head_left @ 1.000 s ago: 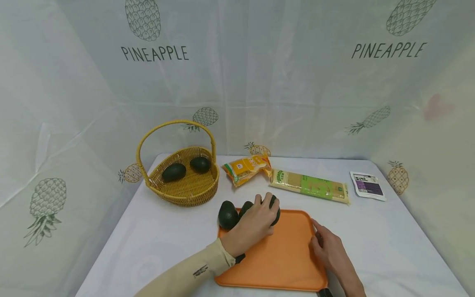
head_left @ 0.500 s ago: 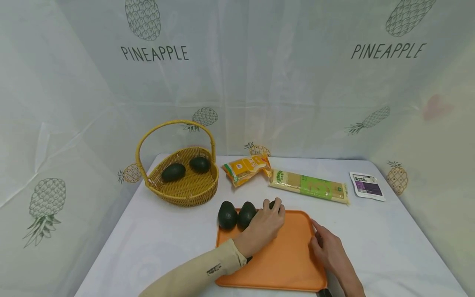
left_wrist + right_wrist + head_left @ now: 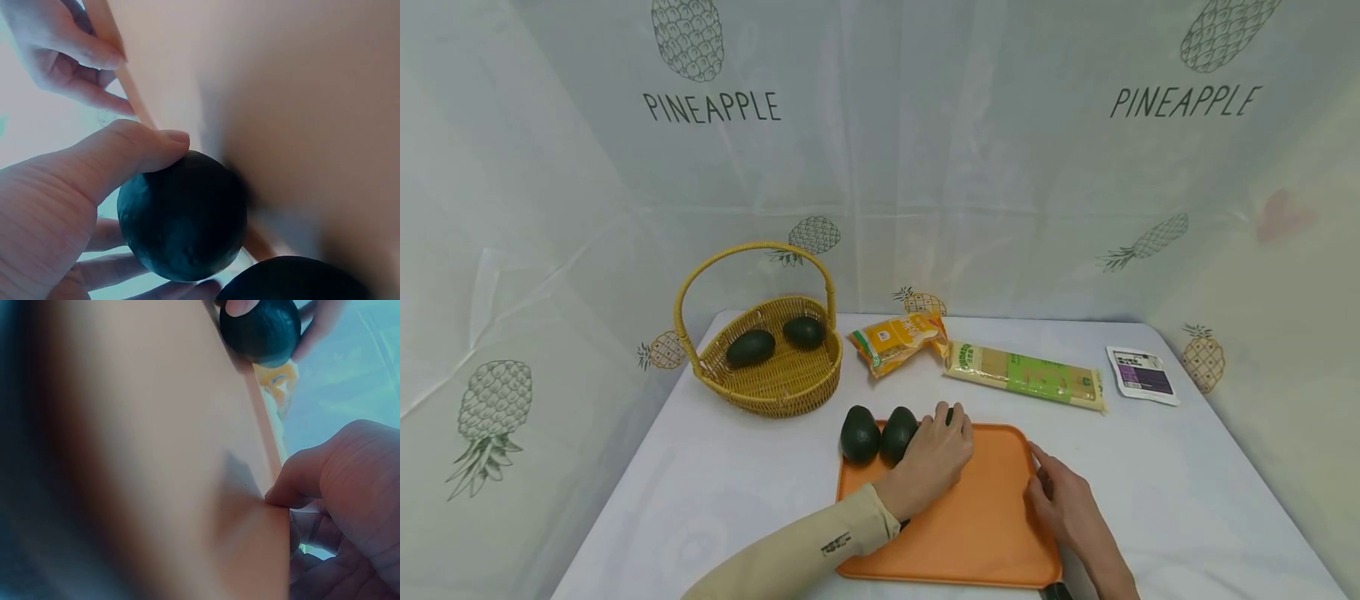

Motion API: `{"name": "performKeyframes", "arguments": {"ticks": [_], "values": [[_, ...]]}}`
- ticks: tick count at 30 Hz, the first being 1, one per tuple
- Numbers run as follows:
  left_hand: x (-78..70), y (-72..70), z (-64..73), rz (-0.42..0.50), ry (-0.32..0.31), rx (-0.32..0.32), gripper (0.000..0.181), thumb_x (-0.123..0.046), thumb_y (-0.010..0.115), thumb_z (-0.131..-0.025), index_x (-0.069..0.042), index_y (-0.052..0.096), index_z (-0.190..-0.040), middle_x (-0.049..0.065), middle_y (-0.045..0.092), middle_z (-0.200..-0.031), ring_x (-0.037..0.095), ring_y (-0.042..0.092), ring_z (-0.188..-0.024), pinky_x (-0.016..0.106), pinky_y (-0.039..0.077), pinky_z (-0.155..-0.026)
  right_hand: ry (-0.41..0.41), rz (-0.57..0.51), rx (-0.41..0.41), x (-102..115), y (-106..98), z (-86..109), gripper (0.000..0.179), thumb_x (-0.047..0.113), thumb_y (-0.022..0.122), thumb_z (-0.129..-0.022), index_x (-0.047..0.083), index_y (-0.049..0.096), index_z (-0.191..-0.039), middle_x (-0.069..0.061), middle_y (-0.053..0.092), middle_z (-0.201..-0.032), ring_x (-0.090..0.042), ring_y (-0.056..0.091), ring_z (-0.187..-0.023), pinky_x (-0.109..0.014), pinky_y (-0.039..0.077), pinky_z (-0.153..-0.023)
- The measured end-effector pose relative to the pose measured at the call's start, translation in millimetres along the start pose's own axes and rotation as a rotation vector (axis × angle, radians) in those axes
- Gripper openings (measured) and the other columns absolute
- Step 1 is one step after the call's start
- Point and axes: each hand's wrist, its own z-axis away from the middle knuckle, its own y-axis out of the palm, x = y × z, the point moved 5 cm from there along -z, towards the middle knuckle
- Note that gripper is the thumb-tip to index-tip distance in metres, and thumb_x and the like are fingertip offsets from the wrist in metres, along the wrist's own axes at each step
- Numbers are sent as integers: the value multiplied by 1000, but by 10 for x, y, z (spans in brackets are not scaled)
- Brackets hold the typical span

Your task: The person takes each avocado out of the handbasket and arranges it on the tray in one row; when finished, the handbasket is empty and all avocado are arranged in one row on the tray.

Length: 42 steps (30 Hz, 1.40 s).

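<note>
My left hand (image 3: 934,460) holds a dark green avocado (image 3: 184,219) at the far rim of the orange tray (image 3: 988,525). In the left wrist view the thumb lies on the avocado's near side and the fingers reach round its other side. Left of that hand, two more avocados sit along the tray's far edge, one at the corner (image 3: 860,435) and one beside it (image 3: 898,435). My right hand (image 3: 1066,502) grips the tray's right edge, thumb on the rim and fingers curled beneath, as the right wrist view shows.
A yellow wicker basket (image 3: 784,407) with a tall handle stands at the back left, two avocados inside. Behind the tray lie an orange packet (image 3: 895,340), a long green-and-clear packet (image 3: 1026,377) and a white-and-purple pouch (image 3: 1142,375).
My left hand has shifted slightly right and lower with its avocado, bringing the avocado beside it into fuller view. The last half second shows almost no motion. My right hand stays on the tray.
</note>
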Motion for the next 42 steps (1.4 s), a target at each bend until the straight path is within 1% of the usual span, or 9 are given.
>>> {"name": "performKeyframes", "arguments": {"ticks": [5,10,13,17,23,29,35,37,42], "values": [[0,1,12,-17,1,-16,61,-50,80,-93,-8,73,-136,5,72,-135,23,65,-118,29,60,-86,4,-3,4,-3,10,4,59,5,61,-101,-4,48,-157,-2,60,-90,-11,49,-75,-24,40,-64],[16,-20,52,18,-3,-44,43,-45,80,-96,-17,76,-129,7,70,-130,24,64,-113,28,59,-80,5,9,-1,-7,10,1,59,5,61,-100,-4,49,-157,-2,60,-89,-12,49,-75,-25,39,-65],[31,-25,66,14,-19,-71,34,-42,78,-97,-19,78,-122,6,69,-125,23,63,-109,28,57,-77,10,11,1,-5,8,-7,59,5,61,-100,-5,49,-157,-3,60,-89,-13,49,-76,-25,39,-65],[53,-16,67,-4,-33,-89,32,-44,79,-96,-19,78,-117,3,67,-119,22,61,-103,28,53,-75,-3,3,-5,3,0,-10,59,5,61,-100,-6,48,-156,-2,60,-88,-11,49,-75,-24,39,-64],[79,16,72,68,-15,-69,36,-45,81,-94,-19,76,-120,3,65,-118,22,56,-98,30,51,-73,-37,2,-24,15,-25,8,58,3,61,-100,-6,49,-156,-1,61,-86,-7,47,-70,-23,40,-62],[82,33,87,111,-25,-57,37,-41,80,-95,-21,74,-126,5,65,-126,26,59,-111,35,55,-82,-16,3,-9,22,-22,1,58,5,59,-101,-6,47,-157,-2,62,-88,-11,49,-72,-24,40,-63],[74,27,101,92,-21,-50,44,-47,77,-96,-24,73,-133,6,65,-141,30,61,-136,44,57,-102,-6,4,-6,24,-8,-6,59,5,60,-100,-6,48,-157,-3,62,-88,-11,49,-73,-24,40,-63],[75,21,104,95,-21,-60,43,-47,77,-96,-24,73,-133,6,66,-141,30,60,-137,46,57,-104,-1,5,-3,21,-4,-4,59,5,60,-100,-6,48,-157,-3,62,-88,-11,49,-73,-24,40,-63],[75,17,120,100,-22,-110,36,-43,76,-97,-24,75,-128,5,68,-135,30,62,-132,47,57,-101,11,4,9,15,8,1,59,5,60,-101,-5,47,-158,-3,62,-89,-12,49,-74,-24,39,-63]]}}
